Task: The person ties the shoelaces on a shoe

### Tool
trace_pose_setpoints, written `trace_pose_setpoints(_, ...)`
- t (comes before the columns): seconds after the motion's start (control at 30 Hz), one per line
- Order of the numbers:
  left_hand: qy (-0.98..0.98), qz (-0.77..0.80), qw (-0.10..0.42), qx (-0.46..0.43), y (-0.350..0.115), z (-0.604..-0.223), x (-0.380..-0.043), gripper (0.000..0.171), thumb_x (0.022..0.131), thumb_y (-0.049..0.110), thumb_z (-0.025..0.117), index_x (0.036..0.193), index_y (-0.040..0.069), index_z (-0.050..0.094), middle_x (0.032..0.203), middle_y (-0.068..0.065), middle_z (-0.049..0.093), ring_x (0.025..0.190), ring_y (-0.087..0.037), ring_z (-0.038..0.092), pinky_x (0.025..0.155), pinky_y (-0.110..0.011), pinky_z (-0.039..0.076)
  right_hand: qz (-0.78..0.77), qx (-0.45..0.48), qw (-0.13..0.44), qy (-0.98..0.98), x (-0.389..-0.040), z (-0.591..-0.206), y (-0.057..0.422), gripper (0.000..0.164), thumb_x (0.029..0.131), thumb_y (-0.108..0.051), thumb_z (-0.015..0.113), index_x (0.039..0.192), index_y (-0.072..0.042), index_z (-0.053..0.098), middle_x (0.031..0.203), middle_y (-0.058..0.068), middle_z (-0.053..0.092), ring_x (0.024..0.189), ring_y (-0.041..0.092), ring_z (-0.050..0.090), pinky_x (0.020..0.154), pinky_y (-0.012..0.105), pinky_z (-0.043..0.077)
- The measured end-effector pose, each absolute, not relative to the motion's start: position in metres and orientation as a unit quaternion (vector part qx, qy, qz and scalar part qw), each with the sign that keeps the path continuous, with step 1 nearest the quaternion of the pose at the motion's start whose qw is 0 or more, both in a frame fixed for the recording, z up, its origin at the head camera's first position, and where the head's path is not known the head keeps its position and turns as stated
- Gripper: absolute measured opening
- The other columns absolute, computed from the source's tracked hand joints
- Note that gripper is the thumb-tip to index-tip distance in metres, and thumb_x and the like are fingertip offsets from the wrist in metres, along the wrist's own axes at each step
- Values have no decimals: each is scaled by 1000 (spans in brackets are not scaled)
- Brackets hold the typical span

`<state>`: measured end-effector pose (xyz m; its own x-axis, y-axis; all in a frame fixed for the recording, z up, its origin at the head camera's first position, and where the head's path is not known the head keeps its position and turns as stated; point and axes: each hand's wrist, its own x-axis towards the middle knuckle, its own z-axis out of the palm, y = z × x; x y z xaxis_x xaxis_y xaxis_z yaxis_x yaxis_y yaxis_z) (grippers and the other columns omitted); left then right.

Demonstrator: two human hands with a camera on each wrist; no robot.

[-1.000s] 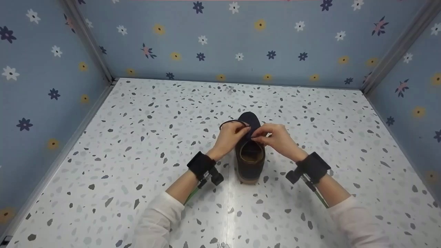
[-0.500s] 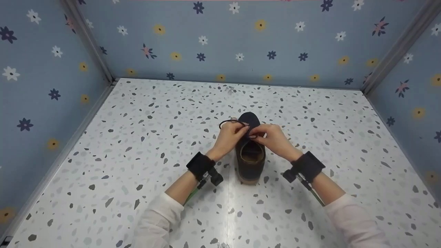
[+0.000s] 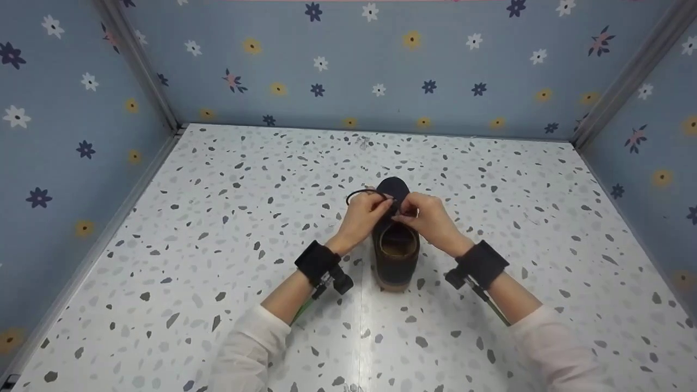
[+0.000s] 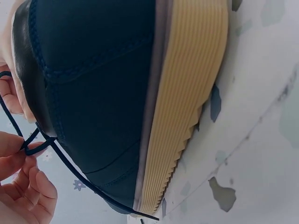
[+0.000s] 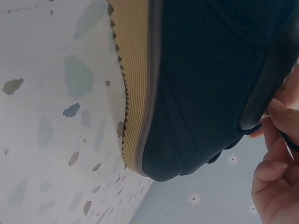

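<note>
A dark navy shoe (image 3: pixel 396 269) with a ribbed tan sole (image 4: pixel 182 93) stands upright on the speckled surface, toe pointing away. Over its lacing, my left hand (image 3: pixel 359 218) pinches a dark shoelace (image 3: pixel 356 191), which arcs out past the knuckles. Just to the right, my right hand (image 3: pixel 433 220) has its fingertips curled together at the laces, close to the left fingertips. In the left wrist view, the lace (image 4: pixel 70 163) crosses itself in a small loop between the fingers, and one end trails down along the toe. Fingers partly hide the lacing.
The white speckled tabletop (image 3: pixel 245 179) spreads around the shoe. Blue flowered panels (image 3: pixel 359 71) enclose the back and both sides, joined by grey corner posts (image 3: pixel 144 71). Each wrist wears a black strap (image 3: pixel 317 263) with a small camera.
My right hand has shifted slightly left toward the left fingertips, and its fingers have drawn in at the lace. My left hand and the shoe stay almost still.
</note>
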<state>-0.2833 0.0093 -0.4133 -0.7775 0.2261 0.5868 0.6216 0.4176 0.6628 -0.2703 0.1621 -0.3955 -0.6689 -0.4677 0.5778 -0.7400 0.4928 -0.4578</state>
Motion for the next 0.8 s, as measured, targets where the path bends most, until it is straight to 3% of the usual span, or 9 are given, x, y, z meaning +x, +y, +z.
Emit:
trace_pose_setpoints(0.13, -817, -469, 214, -260, 9, -413, -284, 13, 70, 19, 49, 69, 10, 58, 70, 8, 50, 64, 2, 41, 57, -13, 31, 353, 370, 205, -834, -272, -399, 160, 15, 56, -12, 62, 61, -11, 48, 60, -5, 44, 54, 3, 40, 46, 17, 32)
trace_pose_setpoints(0.27, -819, -462, 217, -262, 8, -413, -284, 12, 69, 19, 49, 72, 11, 58, 70, 8, 50, 64, 2, 41, 58, -13, 30, 374, 381, 183, -825, -271, -399, 164, 18, 56, -16, 61, 70, -10, 52, 68, -4, 46, 60, 6, 42, 49, 20, 33)
trace_pose_setpoints(0.43, -818, -461, 217, -267, 8, -412, -283, 13, 70, 20, 49, 73, 11, 58, 71, 9, 50, 66, 1, 40, 59, -13, 30, 388, 378, 106, -834, -272, -395, 178, 41, 55, -21, 62, 90, -8, 44, 83, 0, 43, 70, 13, 40, 54, 28, 33)
trace_pose_setpoints(0.57, -818, -466, 208, -267, 8, -412, -281, 14, 69, 21, 49, 75, 11, 57, 74, 9, 50, 68, 1, 40, 60, -14, 29, 405, 369, 17, -837, -274, -391, 192, 52, 57, -14, 60, 101, -8, 34, 89, 5, 40, 71, 16, 40, 53, 33, 34)
trace_pose_setpoints(0.7, -812, -472, 202, -278, 7, -411, -280, 15, 69, 20, 49, 77, 10, 57, 76, 9, 51, 69, 1, 40, 60, -14, 29, 407, 366, -27, -836, -277, -381, 203, 42, 62, 3, 54, 100, -7, 37, 90, 6, 42, 72, 18, 42, 54, 31, 36)
trace_pose_setpoints(0.8, -809, -469, 205, -289, 6, -412, -278, 15, 69, 20, 49, 78, 11, 57, 78, 10, 51, 69, 1, 40, 60, -15, 29, 390, 351, -23, -851, -279, -373, 207, 28, 68, 5, 47, 93, -8, 45, 87, 4, 45, 72, 17, 43, 53, 27, 36)
